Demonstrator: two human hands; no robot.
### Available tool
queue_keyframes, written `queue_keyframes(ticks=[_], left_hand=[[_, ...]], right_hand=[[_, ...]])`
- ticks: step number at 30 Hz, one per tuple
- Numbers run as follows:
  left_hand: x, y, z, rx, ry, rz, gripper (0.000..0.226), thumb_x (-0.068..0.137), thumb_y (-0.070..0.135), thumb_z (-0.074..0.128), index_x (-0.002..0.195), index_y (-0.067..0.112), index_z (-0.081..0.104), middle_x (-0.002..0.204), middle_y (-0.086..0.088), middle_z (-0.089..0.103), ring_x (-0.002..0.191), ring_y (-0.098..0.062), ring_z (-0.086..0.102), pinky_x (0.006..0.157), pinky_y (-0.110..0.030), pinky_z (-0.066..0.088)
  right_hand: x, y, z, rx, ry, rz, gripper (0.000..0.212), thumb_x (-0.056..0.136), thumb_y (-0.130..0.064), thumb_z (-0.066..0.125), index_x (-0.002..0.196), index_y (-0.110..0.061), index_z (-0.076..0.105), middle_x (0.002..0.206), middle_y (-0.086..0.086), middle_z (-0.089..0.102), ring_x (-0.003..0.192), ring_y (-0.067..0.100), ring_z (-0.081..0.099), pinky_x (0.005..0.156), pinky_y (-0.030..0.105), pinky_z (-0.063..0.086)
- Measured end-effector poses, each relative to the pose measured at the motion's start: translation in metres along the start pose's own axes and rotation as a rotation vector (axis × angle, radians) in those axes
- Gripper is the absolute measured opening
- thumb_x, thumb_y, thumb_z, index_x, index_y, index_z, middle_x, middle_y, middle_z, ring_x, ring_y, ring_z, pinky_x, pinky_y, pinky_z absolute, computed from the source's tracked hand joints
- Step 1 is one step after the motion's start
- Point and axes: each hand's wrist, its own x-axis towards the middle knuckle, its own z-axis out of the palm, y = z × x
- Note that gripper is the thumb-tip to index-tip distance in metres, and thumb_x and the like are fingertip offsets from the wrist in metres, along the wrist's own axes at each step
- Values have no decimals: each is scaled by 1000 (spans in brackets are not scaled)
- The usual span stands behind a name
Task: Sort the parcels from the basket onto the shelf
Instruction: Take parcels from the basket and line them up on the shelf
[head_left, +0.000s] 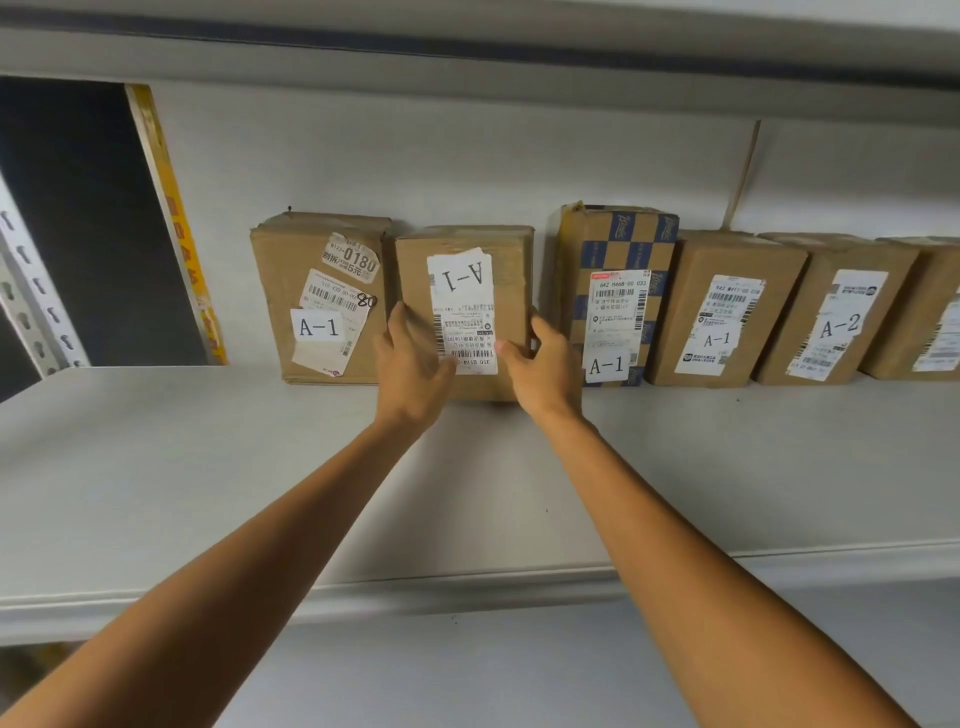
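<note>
A brown cardboard parcel (470, 249) stands upright on the grey shelf (208, 467), its white "A-1" label upside down. My left hand (413, 358) grips its lower left side, and my right hand (543, 366) grips its lower right side with the thumb across the label. It sits between another A-1 parcel (322, 296) on the left and a blue-checked A-1 parcel (615, 291) on the right. The basket is out of view.
Further right stand another A-1 parcel (722, 312), an A-2 parcel (831, 317) and one more box (919, 312) cut by the frame edge. The shelf's left end has a dark opening (88, 223) and a slotted upright (36, 306). An upper shelf (467, 52) overhangs.
</note>
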Motion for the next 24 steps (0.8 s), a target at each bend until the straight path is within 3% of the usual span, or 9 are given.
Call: queue_keyframes(ticks=[5, 10, 13, 17, 20, 24], left_hand=[[4, -4, 7, 72, -155, 44, 85, 85, 14, 61, 151, 16, 8, 137, -9, 30, 129, -29, 30, 107, -46, 37], [1, -7, 22, 200, -126, 55, 94, 82, 14, 59, 152, 20, -3, 129, -12, 29, 119, -32, 35, 106, -42, 34], [-1, -5, 30, 221, -132, 54, 93, 83, 13, 57, 152, 21, -6, 130, -13, 26, 121, -32, 32, 106, -40, 30], [-4, -1, 28, 204, -108, 16, 88, 85, 12, 55, 152, 18, -2, 132, -14, 25, 124, -33, 31, 110, -41, 29], [-8, 3, 23, 172, -116, -16, 85, 86, 13, 55, 152, 16, 3, 135, -15, 24, 127, -34, 31, 111, -47, 31], [-11, 8, 15, 191, -216, -14, 72, 85, 13, 54, 148, 17, 19, 144, -15, 20, 134, -37, 23, 111, -50, 30]], right_hand=[[8, 10, 14, -87, 103, 29, 28, 90, -25, 65, 117, -14, 65, 116, 3, 70, 103, 19, 66, 51, -4, 31], [20, 20, 19, -147, 141, 44, 29, 92, -25, 63, 117, -11, 62, 116, 6, 69, 104, 24, 65, 74, 24, 49], [28, 24, 18, -114, 147, 83, 30, 93, -23, 61, 120, -9, 60, 119, 7, 68, 108, 25, 63, 80, 29, 49], [29, 25, 21, -155, 128, 90, 34, 94, -25, 60, 123, -9, 58, 117, 10, 67, 109, 28, 61, 79, 31, 49], [26, 23, 25, -93, 35, 93, 44, 93, -20, 59, 135, -12, 50, 125, 10, 63, 115, 29, 59, 92, 38, 51], [13, 17, 17, -33, -92, 117, 59, 94, -26, 59, 147, -13, 35, 135, 7, 57, 123, 24, 54, 97, 32, 47]])
